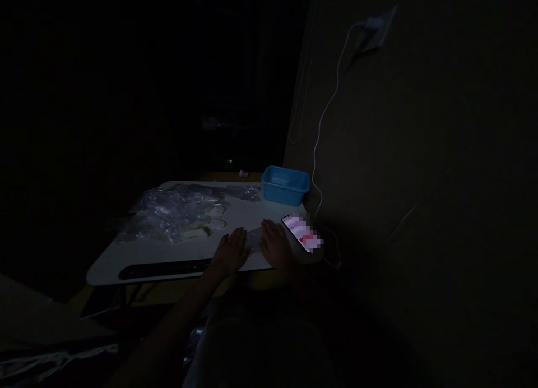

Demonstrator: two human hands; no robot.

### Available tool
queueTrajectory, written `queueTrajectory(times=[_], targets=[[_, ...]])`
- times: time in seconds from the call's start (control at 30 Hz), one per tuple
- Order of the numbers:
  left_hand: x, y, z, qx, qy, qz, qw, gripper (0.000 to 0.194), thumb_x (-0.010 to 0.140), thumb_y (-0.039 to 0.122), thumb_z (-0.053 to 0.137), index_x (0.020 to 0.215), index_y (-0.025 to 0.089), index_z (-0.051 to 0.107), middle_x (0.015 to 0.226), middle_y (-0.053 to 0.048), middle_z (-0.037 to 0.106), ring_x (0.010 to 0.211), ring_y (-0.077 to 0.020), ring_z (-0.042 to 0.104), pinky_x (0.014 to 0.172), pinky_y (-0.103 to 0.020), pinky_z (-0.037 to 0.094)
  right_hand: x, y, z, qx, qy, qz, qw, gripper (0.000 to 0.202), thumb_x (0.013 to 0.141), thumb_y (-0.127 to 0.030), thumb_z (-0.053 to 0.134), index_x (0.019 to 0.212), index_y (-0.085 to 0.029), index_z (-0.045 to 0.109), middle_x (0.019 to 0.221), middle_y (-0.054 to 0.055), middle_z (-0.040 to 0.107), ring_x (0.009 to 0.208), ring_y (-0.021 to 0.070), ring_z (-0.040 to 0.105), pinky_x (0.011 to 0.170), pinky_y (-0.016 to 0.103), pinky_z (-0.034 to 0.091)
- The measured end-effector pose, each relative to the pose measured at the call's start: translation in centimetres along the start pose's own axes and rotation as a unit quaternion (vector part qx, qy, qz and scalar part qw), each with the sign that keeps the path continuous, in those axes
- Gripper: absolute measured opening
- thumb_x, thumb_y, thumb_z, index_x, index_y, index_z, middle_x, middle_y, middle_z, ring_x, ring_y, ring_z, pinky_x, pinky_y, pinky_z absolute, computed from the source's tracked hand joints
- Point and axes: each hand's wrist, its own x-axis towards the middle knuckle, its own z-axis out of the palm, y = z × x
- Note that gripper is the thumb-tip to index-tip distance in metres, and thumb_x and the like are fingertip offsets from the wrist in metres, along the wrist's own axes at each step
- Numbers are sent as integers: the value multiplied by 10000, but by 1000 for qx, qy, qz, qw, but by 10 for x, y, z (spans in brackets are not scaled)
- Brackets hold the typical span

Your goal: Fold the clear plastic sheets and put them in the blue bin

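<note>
In dim light, a small clear plastic piece (pixel 254 239) lies on the white table (pixel 247 213) between my two hands. My left hand (pixel 231 252) rests at its left side, fingers stretched out and pointing away from me. Flat at the right side of the plastic is my right hand (pixel 275 245), its fingers extended too. Just right of that hand, a phone (pixel 301 233) with a lit screen lies on the table. A heap of crumpled clear plastic (pixel 168 211) covers the table's left part.
A blue basket (pixel 286 194) stands at the table's back right corner. Beyond the back edge lies a small spool-like item (pixel 244 174). A white cable (pixel 321 119) hangs from a wall socket (pixel 376 29). A black slot (pixel 163 269) runs along the front edge.
</note>
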Motion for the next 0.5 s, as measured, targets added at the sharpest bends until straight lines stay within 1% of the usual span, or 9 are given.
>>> queueTrajectory(times=[0.13,0.23,0.37,0.5], targets=[[0,0,0,-4,-11,0,1000,518,852,326,297,1303,79,361,1380,-151,325,1277,-239,290,1000,-419,266,0,-16,5,2,-31,-72,997,471,904,-346,272,1315,-125,342,1378,95,352,1289,181,260,1066,417,157],[-1,-1,0,-5,-20,0,1000,544,837,330,318,1313,69,339,1390,-147,307,1285,-240,273,1004,-414,258,0,-20,12,-5,-43,-79,996,461,917,-360,236,1296,-134,370,1357,96,386,1276,174,291,1059,428,168],[0,-1,1,-13,-16,-1,1000,554,844,370,308,1307,69,352,1388,-160,304,1285,-249,272,1012,-427,240,-1,-10,17,-26,-50,-72,996,448,915,-383,250,1277,-166,401,1351,86,395,1267,174,312,1054,440,168],[0,0,1,-16,-17,-4,1000,577,855,407,283,1308,56,343,1385,-165,306,1287,-252,266,1012,-439,238,-4,6,14,-46,-46,-53,996,440,919,-371,246,1274,-167,406,1360,88,375,1268,175,312,1049,438,172]])
